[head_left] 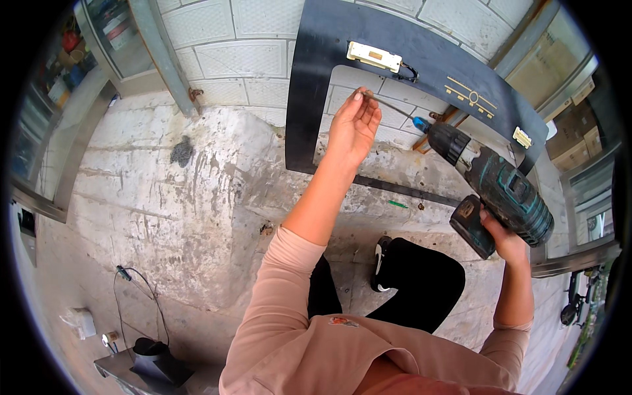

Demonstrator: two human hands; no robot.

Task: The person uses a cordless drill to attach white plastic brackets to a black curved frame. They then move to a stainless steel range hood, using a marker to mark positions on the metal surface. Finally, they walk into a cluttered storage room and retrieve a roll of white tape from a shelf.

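Observation:
My right hand [505, 238] is wrapped round the handle of a dark, worn cordless drill [510, 187] with teal trim. From its chuck runs a long thin driver bit [390, 105] with a blue collar [421, 124], pointing left. My left hand [356, 126] pinches the bit's tip between thumb and forefinger, the other fingers loosely curled; whether a small screw is there too, I cannot tell. Behind both stands a dark panel frame [308, 85] with a large opening, leaning on the wall. A white module [374, 56] with a black cable is fixed to its top part.
A small white connector piece [522, 137] sits on the panel's right side. A green strip [398, 204] lies on the stained concrete floor [158, 243]. White brick wall [266, 58] rises behind. At lower left are a black cable [158, 306] and a black funnel-shaped part [155, 359].

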